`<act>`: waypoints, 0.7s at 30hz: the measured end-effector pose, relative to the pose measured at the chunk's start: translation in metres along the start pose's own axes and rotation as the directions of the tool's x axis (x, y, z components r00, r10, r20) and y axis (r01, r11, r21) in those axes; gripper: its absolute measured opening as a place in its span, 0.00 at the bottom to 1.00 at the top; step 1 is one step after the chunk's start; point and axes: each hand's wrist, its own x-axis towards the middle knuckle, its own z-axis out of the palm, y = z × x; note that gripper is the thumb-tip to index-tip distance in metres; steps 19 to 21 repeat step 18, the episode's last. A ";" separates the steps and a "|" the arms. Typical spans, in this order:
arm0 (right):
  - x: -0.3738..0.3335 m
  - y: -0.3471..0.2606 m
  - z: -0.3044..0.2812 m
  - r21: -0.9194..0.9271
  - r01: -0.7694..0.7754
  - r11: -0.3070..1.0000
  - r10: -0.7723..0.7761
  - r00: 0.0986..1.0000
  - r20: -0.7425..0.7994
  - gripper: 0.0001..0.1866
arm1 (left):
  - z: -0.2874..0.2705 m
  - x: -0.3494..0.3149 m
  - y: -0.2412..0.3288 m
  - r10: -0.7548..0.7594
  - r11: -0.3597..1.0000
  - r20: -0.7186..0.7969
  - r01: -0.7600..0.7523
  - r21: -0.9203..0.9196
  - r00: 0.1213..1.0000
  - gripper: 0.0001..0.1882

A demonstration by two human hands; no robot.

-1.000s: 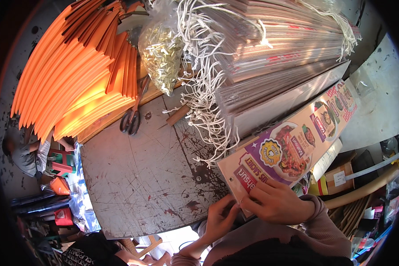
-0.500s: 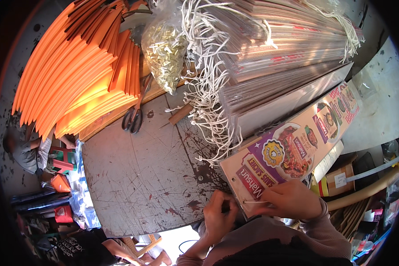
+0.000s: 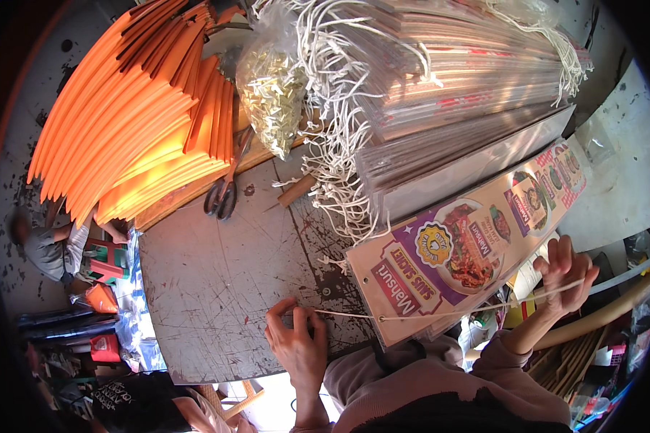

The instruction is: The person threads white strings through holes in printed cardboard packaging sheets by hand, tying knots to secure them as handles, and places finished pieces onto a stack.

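A long printed card [image 3: 456,256] in a clear sleeve lies aslant at the table's near right edge, its holed end toward the left. White cord [image 3: 446,314] runs through one corner hole and stretches out to both sides. My left hand [image 3: 296,344], over the bare tabletop, is closed on the cord's left end. Raised beyond the card's near edge, my right hand [image 3: 565,278] grips the other end, with the cord drawn almost straight between them. A second hole shows in the same end of the card.
Behind the card stands a thick stack of sleeved cards [image 3: 469,79] with knotted cords hanging off. Orange folded sheets [image 3: 123,123], a bag of small gold pieces [image 3: 271,97], scissors [image 3: 221,196] and a wooden-handled awl [image 3: 296,190] lie farther back. Another person [image 3: 50,245] sits at far left.
My right hand has pulled away from the card's corner to the right, drawing the cord out long. My left hand has moved left with the other end.
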 end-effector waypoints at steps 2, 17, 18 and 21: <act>0.006 -0.002 0.004 0.402 -0.091 0.911 0.200 0.951 -0.238 0.23 | 0.000 0.000 -0.003 -0.059 0.998 0.040 0.059 0.001 0.997 0.05; 0.037 0.064 0.122 -0.656 -0.272 0.704 0.468 0.873 0.141 0.09 | -0.002 0.028 0.005 -0.151 -0.496 0.155 0.061 -0.866 0.976 0.06; 0.038 0.067 0.125 -0.827 -0.124 0.549 0.412 0.901 0.138 0.10 | -0.001 0.029 0.005 -0.153 -0.498 0.153 0.057 -0.866 0.976 0.06; 0.038 0.067 0.125 -0.827 -0.124 0.549 0.412 0.901 0.138 0.10 | -0.001 0.029 0.005 -0.153 -0.498 0.153 0.057 -0.866 0.976 0.06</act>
